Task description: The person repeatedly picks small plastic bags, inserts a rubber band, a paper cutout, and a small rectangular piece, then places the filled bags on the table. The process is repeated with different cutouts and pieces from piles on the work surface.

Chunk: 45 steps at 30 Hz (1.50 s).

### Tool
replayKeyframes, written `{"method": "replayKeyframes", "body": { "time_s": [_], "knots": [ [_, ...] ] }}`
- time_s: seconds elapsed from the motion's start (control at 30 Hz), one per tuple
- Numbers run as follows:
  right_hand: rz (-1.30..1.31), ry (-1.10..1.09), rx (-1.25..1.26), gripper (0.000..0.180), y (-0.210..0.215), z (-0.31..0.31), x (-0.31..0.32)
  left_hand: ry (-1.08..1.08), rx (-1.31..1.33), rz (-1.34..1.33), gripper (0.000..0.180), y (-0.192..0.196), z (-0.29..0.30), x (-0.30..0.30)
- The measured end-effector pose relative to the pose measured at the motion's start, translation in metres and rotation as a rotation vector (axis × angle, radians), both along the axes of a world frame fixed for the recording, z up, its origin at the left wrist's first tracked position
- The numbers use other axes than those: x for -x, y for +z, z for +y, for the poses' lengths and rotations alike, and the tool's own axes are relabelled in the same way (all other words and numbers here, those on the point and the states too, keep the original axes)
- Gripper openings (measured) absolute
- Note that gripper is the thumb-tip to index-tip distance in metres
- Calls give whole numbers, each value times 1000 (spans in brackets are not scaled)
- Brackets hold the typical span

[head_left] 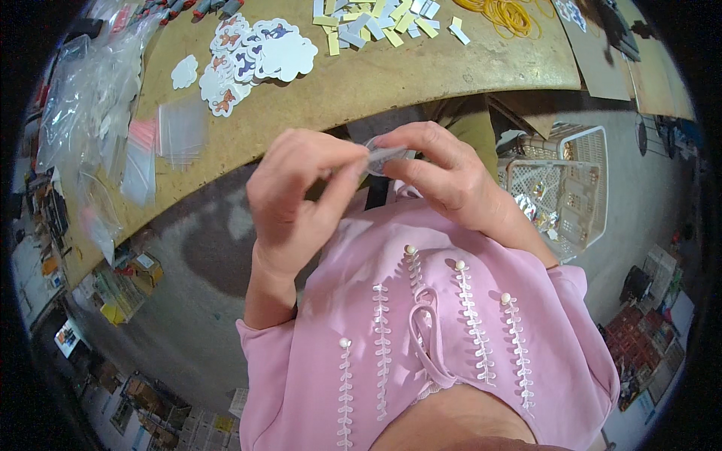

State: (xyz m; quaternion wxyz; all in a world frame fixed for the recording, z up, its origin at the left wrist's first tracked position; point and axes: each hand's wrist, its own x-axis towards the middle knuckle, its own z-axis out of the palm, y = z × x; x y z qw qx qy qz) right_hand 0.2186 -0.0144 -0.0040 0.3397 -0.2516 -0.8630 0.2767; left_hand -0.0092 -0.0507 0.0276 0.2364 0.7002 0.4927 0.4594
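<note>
In front of my lap, just off the table's edge, a small clear plastic piece (386, 153) is between my two hands. Thumb and forefinger of my left hand (295, 197) pinch its left end; this hand is slightly blurred. My right hand (447, 171) grips the other side between thumb and fingers, hiding part of it. Whether it is a bag or another clear item I cannot tell. Small flat clear bags (183, 132) lie on the table beyond my left hand, beside bags with a pink edge (141, 154).
Cloud-shaped printed cards (286, 56) are piled on the table (451, 75). Behind lie yellow and grey-white strips (380, 22) and yellow rubber bands (511, 16). A heap of clear plastic film (86, 113) covers the left end. White plastic baskets (594, 195) with shiny packets stand at right.
</note>
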Motion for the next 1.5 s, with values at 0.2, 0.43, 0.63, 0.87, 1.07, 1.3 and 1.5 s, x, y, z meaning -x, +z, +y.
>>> {"method": "replayKeyframes", "body": {
  "time_s": [0.2, 0.43, 0.63, 0.87, 1.07, 1.3, 1.5],
  "knots": [
    [0, 74, 58, 19, 3, -10, 4, -98, 134, 253, 16, 12, -8, 0],
    [-25, 168, 149, 24, 2, -12, 5, -210, 270, 237, 14, 11, -4, 6],
    [3, 65, 232, 30, 6, -8, 0, -96, 200, 58, 21, -7, -5, 3],
    [17, 67, 257, 36, -1, -5, 5, -164, 161, 99, 25, -11, -4, 23],
    [-13, 76, 295, 33, 0, -10, 2, -270, 181, 135, 22, -15, -5, 17],
    [-104, 51, 187, 27, 5, -3, -5, 365, 231, 202, 19, 12, 50, 85],
    [-43, 31, 187, 28, 2, -6, -3, 460, 76, 594, 30, -19, 96, 167]
  ]
}}
